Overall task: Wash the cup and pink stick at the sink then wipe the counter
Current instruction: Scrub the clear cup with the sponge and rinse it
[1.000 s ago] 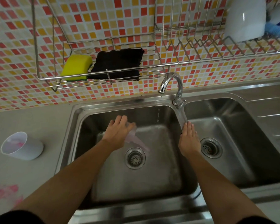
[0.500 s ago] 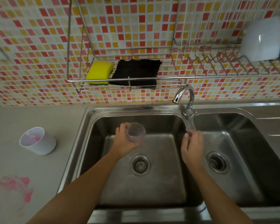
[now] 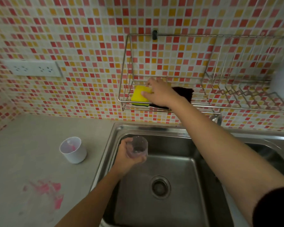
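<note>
At centre frame the left hand (image 3: 129, 158) holds a clear cup (image 3: 138, 149) over the steel sink (image 3: 175, 174), fingers wrapped around it. At upper centre the right hand (image 3: 161, 94) pinches a yellow sponge (image 3: 139, 95) in the wire rack (image 3: 203, 105). A white cup (image 3: 73, 150) containing something pink stands on the counter (image 3: 31, 153) at left, above a pink smear (image 3: 47, 192).
</note>
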Demonstrator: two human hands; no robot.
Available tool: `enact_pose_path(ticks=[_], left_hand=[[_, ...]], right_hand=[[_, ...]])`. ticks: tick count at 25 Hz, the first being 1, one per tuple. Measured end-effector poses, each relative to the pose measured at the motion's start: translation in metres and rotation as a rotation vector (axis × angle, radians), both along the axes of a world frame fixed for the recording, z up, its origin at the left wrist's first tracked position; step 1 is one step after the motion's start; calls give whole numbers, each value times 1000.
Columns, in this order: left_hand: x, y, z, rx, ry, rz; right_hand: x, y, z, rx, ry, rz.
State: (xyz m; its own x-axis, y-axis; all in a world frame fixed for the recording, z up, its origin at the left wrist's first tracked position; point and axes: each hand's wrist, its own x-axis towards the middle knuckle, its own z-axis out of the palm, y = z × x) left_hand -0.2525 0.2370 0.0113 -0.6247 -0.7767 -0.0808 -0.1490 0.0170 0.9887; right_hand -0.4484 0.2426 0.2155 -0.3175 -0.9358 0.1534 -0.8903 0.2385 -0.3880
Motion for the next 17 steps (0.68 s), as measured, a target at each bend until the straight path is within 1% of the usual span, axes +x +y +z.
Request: enact_pose_path(ticks=[2,5,7,8,9,11,13,15,17], left_hand=[[13,-5,9,-30,20,-21],[30,-14,14,-86,-15,-43],[38,-12,23,-90,1,-21],[40,-10,25,-90,16,-13],[42,-8,29,-97,31,-9],[45,-7,33,-145,52,-35],[45,-7,35,-210,9,-54],[43,-6,39,-236,-6,-57],[37,-2,44,-262,3,-83]], right_hand=[[12,-23,3,175,-30,-28],[25,-45,9,351,27,-137],[30,-58,8,391,96,-193],[31,-62,7,379,98,-205],[33,-66,7,337,72,-209],[34,-65,13,210,-50,-228],[38,-48,27,-6,-126,-223],[46,-13,38,-246,-55,-156],[58,36,39,-424,64,-39]])
